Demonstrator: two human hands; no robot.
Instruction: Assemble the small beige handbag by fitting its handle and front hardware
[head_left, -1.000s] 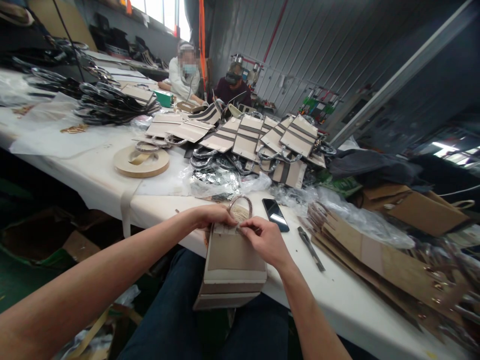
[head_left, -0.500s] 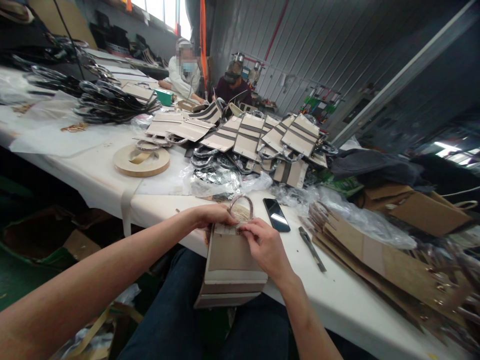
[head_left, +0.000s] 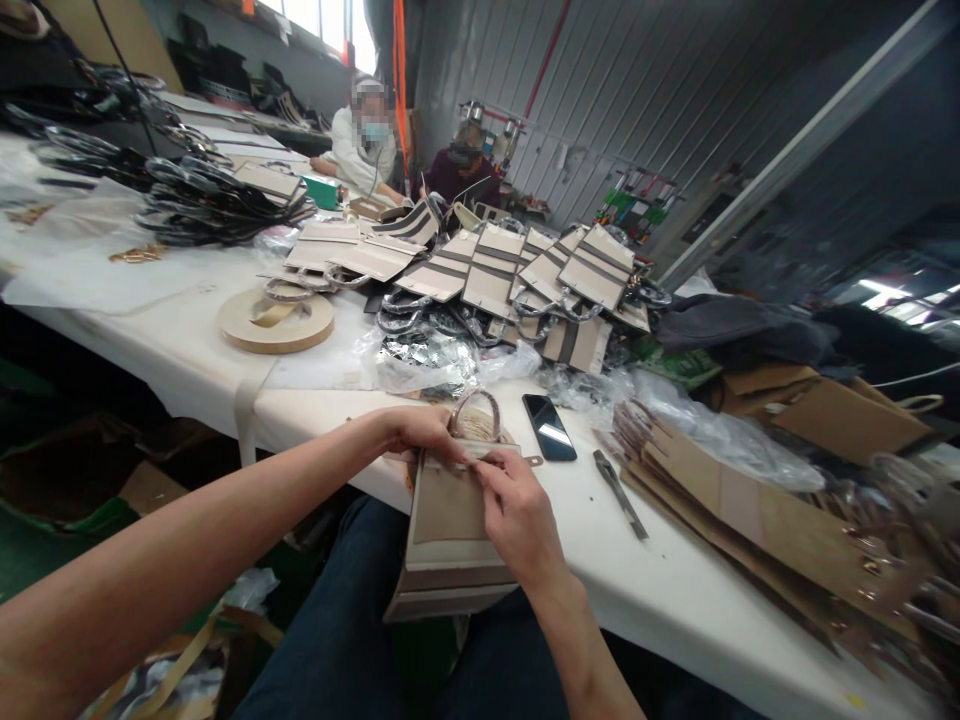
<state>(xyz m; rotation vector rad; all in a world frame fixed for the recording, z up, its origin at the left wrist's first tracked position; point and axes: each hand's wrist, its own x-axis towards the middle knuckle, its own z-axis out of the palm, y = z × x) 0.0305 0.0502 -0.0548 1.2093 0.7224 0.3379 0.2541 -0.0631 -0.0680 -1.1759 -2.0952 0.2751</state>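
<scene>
A beige handbag [head_left: 450, 510] leans against the table edge over my lap, its looped, plastic-wrapped handle [head_left: 478, 392] standing up at the top. My left hand [head_left: 429, 432] is closed on the bag's upper edge, the thumb lying across the front. The fingers of my right hand [head_left: 519, 505] are pinched together against the upper front, right by the left thumb. Whatever is between those fingertips is too small or hidden to make out. A small strap tab sticks out at the bag's top right corner. Behind the handle lies a bundle of pale cords, partly covered.
Right of my hands lie a phone [head_left: 550, 427] and a dark metal tool [head_left: 619, 495]. A stack of brown bag panels [head_left: 720, 510] covers the right side. A tape roll [head_left: 276, 322] sits at left, striped bag panels [head_left: 491, 275] behind. Two people work across the table.
My right fingers have moved left along the bag's top, closer to the left thumb. The strap tab at the top right corner now shows. The view has shifted slightly.
</scene>
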